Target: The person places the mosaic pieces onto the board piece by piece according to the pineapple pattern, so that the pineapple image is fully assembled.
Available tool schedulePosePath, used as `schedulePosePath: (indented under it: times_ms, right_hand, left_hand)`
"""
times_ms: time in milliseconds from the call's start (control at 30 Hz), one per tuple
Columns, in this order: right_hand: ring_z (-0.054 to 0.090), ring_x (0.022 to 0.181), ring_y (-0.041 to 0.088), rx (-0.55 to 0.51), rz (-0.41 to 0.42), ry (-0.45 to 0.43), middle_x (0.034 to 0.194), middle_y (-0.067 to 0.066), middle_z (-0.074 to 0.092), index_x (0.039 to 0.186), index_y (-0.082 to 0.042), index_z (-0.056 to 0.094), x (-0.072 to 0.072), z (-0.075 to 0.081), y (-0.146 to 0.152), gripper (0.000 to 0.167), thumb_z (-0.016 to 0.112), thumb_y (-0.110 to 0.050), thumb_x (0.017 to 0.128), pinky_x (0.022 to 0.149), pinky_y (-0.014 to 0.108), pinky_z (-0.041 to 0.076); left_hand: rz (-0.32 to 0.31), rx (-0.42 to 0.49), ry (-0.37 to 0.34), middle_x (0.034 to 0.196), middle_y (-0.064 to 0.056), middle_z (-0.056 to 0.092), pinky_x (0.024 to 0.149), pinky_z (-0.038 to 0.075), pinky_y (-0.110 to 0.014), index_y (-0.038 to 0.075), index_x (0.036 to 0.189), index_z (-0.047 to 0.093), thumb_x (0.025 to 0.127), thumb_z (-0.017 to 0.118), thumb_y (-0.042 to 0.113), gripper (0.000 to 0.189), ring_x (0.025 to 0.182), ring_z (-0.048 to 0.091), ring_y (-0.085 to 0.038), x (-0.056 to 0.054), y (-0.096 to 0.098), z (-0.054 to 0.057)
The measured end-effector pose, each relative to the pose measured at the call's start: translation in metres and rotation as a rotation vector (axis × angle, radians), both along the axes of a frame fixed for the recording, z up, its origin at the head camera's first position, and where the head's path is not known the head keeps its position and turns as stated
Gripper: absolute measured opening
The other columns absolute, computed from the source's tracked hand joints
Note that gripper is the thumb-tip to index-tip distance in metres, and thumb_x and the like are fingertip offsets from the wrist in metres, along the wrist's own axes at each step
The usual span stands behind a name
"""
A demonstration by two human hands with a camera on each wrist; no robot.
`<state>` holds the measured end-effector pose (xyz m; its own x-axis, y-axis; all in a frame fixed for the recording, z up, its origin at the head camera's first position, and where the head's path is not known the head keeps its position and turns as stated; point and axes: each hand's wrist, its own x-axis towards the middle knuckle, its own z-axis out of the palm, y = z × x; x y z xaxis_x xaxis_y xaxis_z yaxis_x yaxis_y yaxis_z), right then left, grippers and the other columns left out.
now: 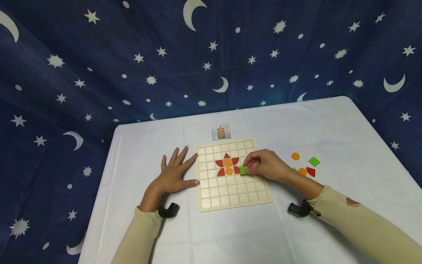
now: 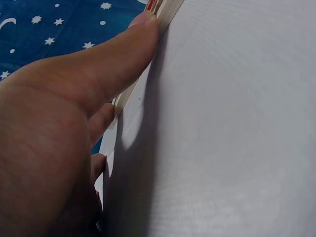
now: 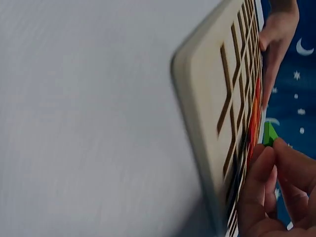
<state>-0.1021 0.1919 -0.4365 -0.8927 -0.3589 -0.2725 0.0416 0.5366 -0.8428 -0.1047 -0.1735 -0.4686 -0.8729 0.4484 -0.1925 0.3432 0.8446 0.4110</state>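
Observation:
A wooden grid board [image 1: 219, 201] lies on the white table with red and orange pieces set in its squares. Among them are an orange square [image 1: 228, 162], an orange circle [image 1: 229, 171] and a red triangle [image 1: 226, 155]. My right hand [image 1: 268, 165] pinches a green square tile [image 1: 243, 170] between thumb and fingers, close over the board, beside a red quarter-round piece. In the right wrist view the green tile [image 3: 269, 134] stands tilted at the fingertips. My left hand [image 1: 174, 174] is spread out, with thumb and index fingertips at the board's left edge.
Behind the board lies a small pattern card [image 1: 221, 132] with a coloured figure on a grid. Loose pieces lie to the right: an orange circle [image 1: 295, 156], a green square [image 1: 314, 161], a red piece [image 1: 310, 171] and another orange circle [image 1: 302, 171]. A dark starry cloth [image 1: 184, 66] hangs behind.

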Motion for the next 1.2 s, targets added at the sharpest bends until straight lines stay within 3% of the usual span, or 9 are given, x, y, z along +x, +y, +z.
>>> schedulePosePath:
  times_ms: [500, 700, 1200]
  right_hand:
    - [0.064, 0.069, 0.011, 0.009, 0.076, 0.135, 0.075, -0.007, 0.069, 0.088, -0.017, 0.077, 0.016, -0.006, -0.04, 0.011, 0.085, -0.013, 0.082, 0.067, 0.023, 0.051]
    - [0.062, 0.065, 0.009, -0.001, 0.094, 0.164, 0.073, -0.007, 0.068, 0.086, -0.015, 0.077, 0.02, -0.007, -0.045, 0.01, 0.085, -0.011, 0.081, 0.065, 0.021, 0.051]
    - [0.057, 0.064, 0.002, 0.093, 0.079, 0.314, 0.07, -0.012, 0.065, 0.082, -0.016, 0.077, 0.025, -0.011, -0.05, 0.012, 0.085, -0.008, 0.078, 0.063, 0.021, 0.05]
  left_hand:
    - [0.005, -0.007, -0.007, 0.174, -0.005, 0.003, 0.118, -0.009, -0.074, 0.035, 0.163, 0.025, 0.082, 0.07, 0.07, 0.099, 0.16, -0.007, -0.038, 0.0, 0.001, 0.002]
    - [0.007, -0.006, -0.004, 0.174, -0.005, 0.003, 0.118, -0.009, -0.073, 0.035, 0.163, 0.025, 0.082, 0.07, 0.07, 0.099, 0.16, -0.006, -0.037, 0.0, 0.001, 0.001]
    - [0.008, -0.007, -0.01, 0.174, -0.004, 0.002, 0.118, -0.009, -0.073, 0.036, 0.163, 0.024, 0.081, 0.069, 0.071, 0.099, 0.16, -0.008, -0.037, 0.0, 0.001, 0.0]
